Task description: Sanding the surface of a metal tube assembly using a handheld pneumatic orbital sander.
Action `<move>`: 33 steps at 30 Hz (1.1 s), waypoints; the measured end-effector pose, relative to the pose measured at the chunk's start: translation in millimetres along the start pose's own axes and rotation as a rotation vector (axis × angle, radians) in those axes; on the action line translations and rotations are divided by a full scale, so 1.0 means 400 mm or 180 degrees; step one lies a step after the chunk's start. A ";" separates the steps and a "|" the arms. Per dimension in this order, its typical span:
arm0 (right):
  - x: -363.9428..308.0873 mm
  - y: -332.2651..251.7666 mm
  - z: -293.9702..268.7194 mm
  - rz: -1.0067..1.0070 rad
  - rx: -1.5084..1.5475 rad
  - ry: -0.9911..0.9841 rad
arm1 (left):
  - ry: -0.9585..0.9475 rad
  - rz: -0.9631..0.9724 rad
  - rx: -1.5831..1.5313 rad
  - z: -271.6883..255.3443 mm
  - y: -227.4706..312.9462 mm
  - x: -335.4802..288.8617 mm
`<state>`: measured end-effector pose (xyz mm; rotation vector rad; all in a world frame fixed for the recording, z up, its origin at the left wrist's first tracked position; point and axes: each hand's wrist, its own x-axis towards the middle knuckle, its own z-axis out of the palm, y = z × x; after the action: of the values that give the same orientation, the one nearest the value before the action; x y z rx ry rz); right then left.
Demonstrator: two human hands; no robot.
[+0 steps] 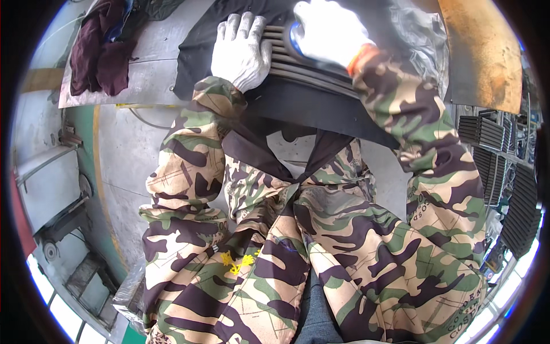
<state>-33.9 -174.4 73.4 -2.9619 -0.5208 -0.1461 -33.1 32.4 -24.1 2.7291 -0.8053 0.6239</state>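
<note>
My left hand (242, 54), in a white knit glove, lies flat with its fingers stretched. It rests at the left end of a grey slatted grate (315, 74), whose bars run off to the right. My right hand (329, 31), gloved in white with an orange cuff, is closed over a dark, blue-edged object (295, 39) on the grate. Glare and blur wash out its fingers, and most of that object is hidden beneath the glove. Under the grate spreads a black cloth (303, 109), which hangs over the near edge of the work table (154, 74).
Dark maroon cloth (100, 69) lies at the table's left. Clear plastic film (424, 46) and a brown-stained board (484, 54) are on the right. Beyond them, racks hold stacked dark slatted parts (481, 133). Metal equipment (54, 186) stands on the left beside the floor.
</note>
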 end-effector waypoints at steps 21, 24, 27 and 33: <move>-0.014 -0.014 -0.027 -0.0156 0.0027 0.0007 | 0.0279 0.0044 0.0232 0.003 -0.011 -0.026; 0.035 0.021 0.010 0.0050 -0.0146 0.0037 | 0.0243 0.0042 0.0093 0.006 -0.013 -0.012; 0.011 0.020 0.004 0.0069 -0.0052 -0.0012 | 0.0206 -0.0040 0.0050 0.017 -0.018 0.005; 0.011 0.012 -0.009 0.0034 -0.0002 -0.0003 | 0.0209 0.0027 0.0218 0.018 -0.010 0.021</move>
<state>-28.6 -177.8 76.8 -2.9650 -0.5050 -0.1438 -22.1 29.4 -27.1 2.7515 -0.7944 0.7522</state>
